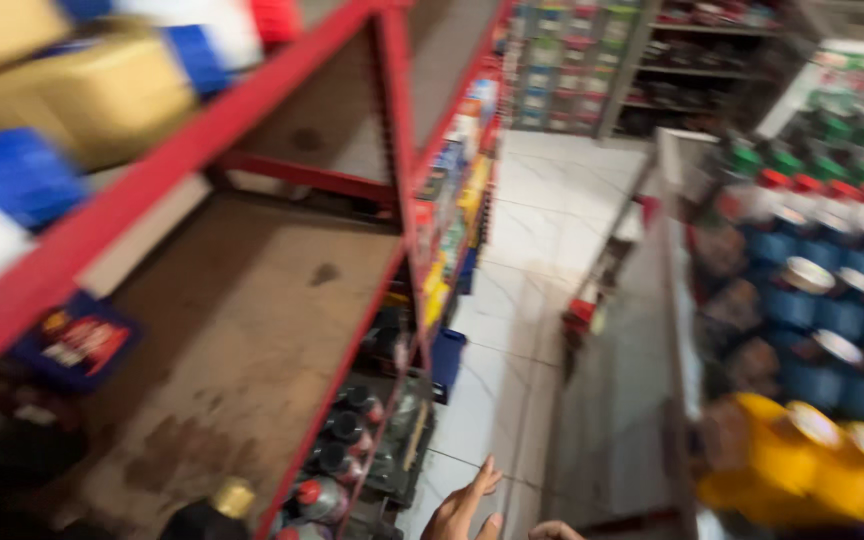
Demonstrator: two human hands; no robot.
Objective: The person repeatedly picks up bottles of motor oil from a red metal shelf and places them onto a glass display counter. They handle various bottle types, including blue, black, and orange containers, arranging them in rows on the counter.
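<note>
Below, at the bottom edge of the head view: left hand (pixel 464 508), fingers spread, empty, raised over the white tile floor (pixel 542 260) of a shop aisle. Right hand (pixel 554 531): only a sliver of knuckles shows; whether spread or closed cannot be told. Nearest things: dark bottles (pixel 337 445) with red and grey caps on the low tier of the red shelf (pixel 252 300), just left of the left hand. Bare brown board on the shelf's middle tier. Blue bin (pixel 446 362) on the floor beside the shelf. Right side: blurred yellow cans (pixel 812 455) and blue cans (pixel 842 320).
</note>
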